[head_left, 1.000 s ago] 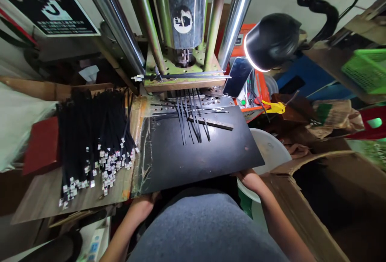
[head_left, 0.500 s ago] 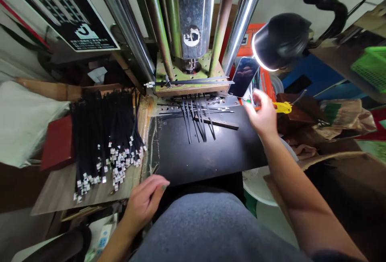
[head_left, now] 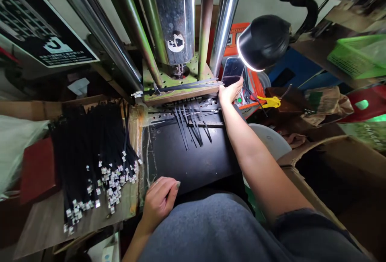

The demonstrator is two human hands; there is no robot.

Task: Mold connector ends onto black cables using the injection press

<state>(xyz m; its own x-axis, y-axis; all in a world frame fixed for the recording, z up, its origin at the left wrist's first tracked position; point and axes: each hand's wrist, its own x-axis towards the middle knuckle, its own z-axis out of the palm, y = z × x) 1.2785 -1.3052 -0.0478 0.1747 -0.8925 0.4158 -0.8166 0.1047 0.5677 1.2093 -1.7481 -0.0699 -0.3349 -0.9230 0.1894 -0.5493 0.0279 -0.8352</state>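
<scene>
My right hand (head_left: pixel 230 91) is stretched far forward to the right end of the green press plate (head_left: pixel 181 83), its fingers curled at the tips of the thin black strips (head_left: pixel 183 87) lying across that plate; whether it grips them is hidden. My left hand (head_left: pixel 159 199) rests with loosely curled fingers on the near left edge of the black work board (head_left: pixel 193 157), holding nothing I can see. Several more black strips (head_left: pixel 191 123) fan out on the board under the press.
A big pile of black ties with white heads (head_left: pixel 93 153) lies on a wooden board at left. A lit black lamp (head_left: pixel 262 43), an orange control box (head_left: pixel 247 93), a white bucket (head_left: pixel 268 141) and a cardboard box (head_left: pixel 331 173) crowd the right. Steel press columns (head_left: pixel 223 17) rise ahead.
My right hand left the board's near edge, passed by the orange box and now reaches the press plate's right end. My left hand moved up onto the board's near left edge.
</scene>
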